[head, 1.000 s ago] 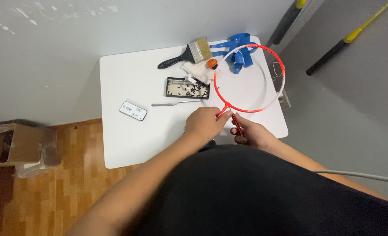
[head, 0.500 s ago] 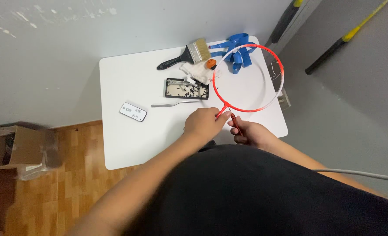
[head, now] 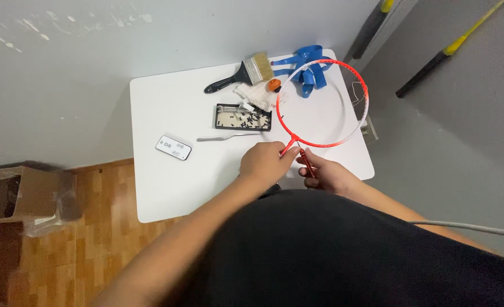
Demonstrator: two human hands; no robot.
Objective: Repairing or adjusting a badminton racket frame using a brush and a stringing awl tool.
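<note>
Still, left hand point(head: 265, 162), right hand point(head: 327, 175), gripping unmoved red racket frame point(head: 322, 103)

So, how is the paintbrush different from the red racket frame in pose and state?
The paintbrush lies flat on the white table, untouched; the red racket frame is gripped at its neck by the left hand and at the shaft by the right hand. The paintbrush has a black handle and pale bristles; the frame is an open hoop with no strings. Both sit over the table's far part.
</note>
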